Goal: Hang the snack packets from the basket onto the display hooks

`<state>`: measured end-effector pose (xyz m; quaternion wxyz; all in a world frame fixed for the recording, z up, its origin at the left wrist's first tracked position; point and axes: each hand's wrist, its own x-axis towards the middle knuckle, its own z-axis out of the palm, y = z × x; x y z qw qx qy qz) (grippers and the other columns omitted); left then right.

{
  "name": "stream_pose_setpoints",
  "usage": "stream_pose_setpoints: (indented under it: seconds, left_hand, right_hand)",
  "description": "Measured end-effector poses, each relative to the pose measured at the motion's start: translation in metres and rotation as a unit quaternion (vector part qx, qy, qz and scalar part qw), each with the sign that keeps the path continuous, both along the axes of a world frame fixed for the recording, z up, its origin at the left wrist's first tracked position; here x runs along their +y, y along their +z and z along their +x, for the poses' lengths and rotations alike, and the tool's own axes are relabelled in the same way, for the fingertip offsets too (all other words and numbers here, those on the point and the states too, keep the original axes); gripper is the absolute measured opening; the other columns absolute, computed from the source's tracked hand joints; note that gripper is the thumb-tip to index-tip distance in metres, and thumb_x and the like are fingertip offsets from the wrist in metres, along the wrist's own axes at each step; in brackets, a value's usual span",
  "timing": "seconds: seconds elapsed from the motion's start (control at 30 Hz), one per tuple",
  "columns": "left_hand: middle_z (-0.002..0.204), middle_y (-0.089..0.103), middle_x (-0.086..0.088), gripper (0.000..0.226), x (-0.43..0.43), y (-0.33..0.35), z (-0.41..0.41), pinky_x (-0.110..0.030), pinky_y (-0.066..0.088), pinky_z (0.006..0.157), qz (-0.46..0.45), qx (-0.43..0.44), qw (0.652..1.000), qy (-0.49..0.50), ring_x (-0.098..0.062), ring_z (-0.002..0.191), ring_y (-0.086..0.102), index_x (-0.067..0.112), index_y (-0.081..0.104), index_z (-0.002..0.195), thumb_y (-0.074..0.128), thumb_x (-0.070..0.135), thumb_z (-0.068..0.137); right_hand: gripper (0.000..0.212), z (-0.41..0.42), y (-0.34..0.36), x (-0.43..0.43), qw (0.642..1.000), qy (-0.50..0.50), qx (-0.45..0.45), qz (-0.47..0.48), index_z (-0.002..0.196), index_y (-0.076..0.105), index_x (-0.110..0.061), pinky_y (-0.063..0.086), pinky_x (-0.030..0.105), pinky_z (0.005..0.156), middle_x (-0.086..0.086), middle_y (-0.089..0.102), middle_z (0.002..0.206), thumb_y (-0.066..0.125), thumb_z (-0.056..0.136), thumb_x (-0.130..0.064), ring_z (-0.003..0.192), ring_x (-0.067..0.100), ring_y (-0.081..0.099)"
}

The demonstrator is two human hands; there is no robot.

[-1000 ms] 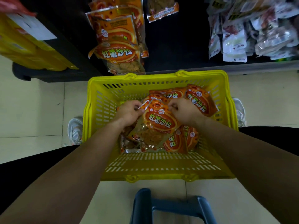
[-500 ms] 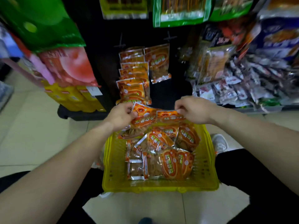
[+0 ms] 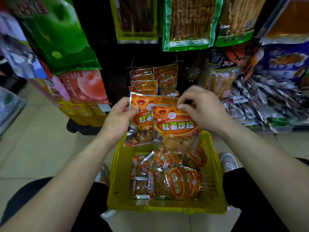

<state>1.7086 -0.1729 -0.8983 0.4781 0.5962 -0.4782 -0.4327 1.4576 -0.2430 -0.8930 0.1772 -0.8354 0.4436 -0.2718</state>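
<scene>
2 snack packets are held upright above the yellow basket [image 3: 117, 186] in the head view. the left hand [image 3: 119, 118] pinches the rear packet [image 3: 147, 102] at its top corner and the right hand [image 3: 203, 109] pinches the front packet [image 3: 177, 126] at its top edge, probably so the hang holes can meet the display hooks [image 3: 178, 61]. more loose packets [image 3: 175, 181] lie in the basket below, and hung packets [image 3: 165, 79] of the same kind show just behind the hands.

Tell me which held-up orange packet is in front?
The right packet, pinched by the right hand: its whole label shows and it covers part of the left packet, held by the left hand.
</scene>
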Motion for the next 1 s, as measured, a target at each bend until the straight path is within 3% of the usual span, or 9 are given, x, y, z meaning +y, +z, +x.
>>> stream_pose_setpoints:
  seconds: [0.1,0.23,0.33,0.47,0.6,0.73,0.83,1.0]
  left_hand:
    - [0.095,0.077,0.011,0.015,-0.012,-0.005,-0.009,-0.013,0.053,0.066,0.004,0.009,1.000,-0.012,-0.005,0.087,0.073,0.025,0.064,0.105,0.053,0.016,0.103]
    - [0.096,0.078,0.007,0.015,-0.026,-0.015,-0.016,-0.016,0.055,0.067,0.024,0.049,0.998,-0.014,-0.009,0.088,0.074,0.022,0.064,0.108,0.051,0.016,0.103]
    - [0.096,0.078,0.006,0.016,-0.032,-0.023,-0.022,-0.017,0.056,0.067,0.027,0.074,0.997,0.006,-0.009,0.088,0.074,0.022,0.065,0.109,0.050,0.022,0.105]
    - [0.111,0.074,0.012,0.034,-0.034,-0.032,-0.035,-0.025,0.059,0.081,0.012,0.053,0.998,-0.024,-0.006,0.102,0.071,0.029,0.060,0.123,0.059,0.046,0.094]
    - [0.099,0.071,0.021,0.041,-0.042,-0.037,-0.043,-0.010,0.054,0.066,-0.003,-0.033,0.999,0.015,0.009,0.091,0.068,0.038,0.055,0.117,0.078,0.030,0.084]
    - [0.099,0.073,0.015,0.027,-0.053,-0.035,-0.033,-0.021,0.060,0.072,-0.017,-0.053,0.996,0.063,0.003,0.089,0.070,0.039,0.060,0.107,0.075,0.028,0.087]
    - [0.101,0.075,0.010,0.020,-0.058,-0.035,-0.025,-0.028,0.062,0.076,-0.013,-0.042,0.997,0.067,-0.004,0.090,0.073,0.034,0.063,0.108,0.072,0.026,0.091]
    - [0.102,0.076,0.009,0.019,-0.060,-0.036,-0.020,-0.029,0.063,0.073,-0.004,-0.041,0.997,0.066,-0.008,0.091,0.074,0.034,0.063,0.112,0.068,0.034,0.093]
  right_hand:
    - [0.003,0.007,-0.006,-0.009,0.999,-0.014,-0.019,-0.023,0.088,0.067,-0.027,0.048,0.032,0.081,-0.010,0.055,0.126,0.067,0.091,-0.029,0.094,0.003,0.052]
    - [0.005,0.016,-0.014,-0.023,0.999,-0.034,-0.009,-0.014,0.089,0.063,-0.033,0.049,0.034,0.068,-0.020,0.058,0.089,0.064,0.092,-0.036,0.088,0.011,0.060]
    - [0.010,0.021,-0.020,-0.033,0.998,-0.066,0.003,-0.016,0.088,0.060,-0.036,0.046,0.031,0.063,-0.021,0.056,0.081,0.065,0.090,-0.045,0.084,0.010,0.061]
    - [0.025,0.025,-0.024,-0.044,0.994,-0.110,-0.020,0.001,0.080,0.051,-0.037,0.038,0.027,0.055,-0.019,0.055,0.070,0.070,0.082,-0.052,0.072,0.010,0.058]
    - [0.029,0.028,-0.026,-0.052,0.994,-0.104,-0.029,0.018,0.085,0.049,-0.035,0.044,0.032,0.058,-0.016,0.058,0.074,0.071,0.081,-0.054,0.073,0.010,0.059]
    - [0.028,0.023,-0.023,-0.059,0.996,-0.054,-0.048,0.060,0.104,0.058,-0.035,0.053,0.038,0.070,-0.013,0.063,0.085,0.068,0.085,-0.053,0.083,0.011,0.062]
    - [0.015,0.017,-0.026,-0.063,0.999,-0.017,-0.004,0.042,0.099,0.067,-0.030,0.048,0.040,0.078,-0.011,0.063,0.093,0.064,0.091,-0.043,0.095,0.018,0.056]
    - [0.012,0.017,-0.028,-0.062,1.000,-0.013,-0.008,0.026,0.092,0.067,-0.027,0.042,0.036,0.074,-0.010,0.061,0.090,0.062,0.094,-0.037,0.091,0.019,0.052]
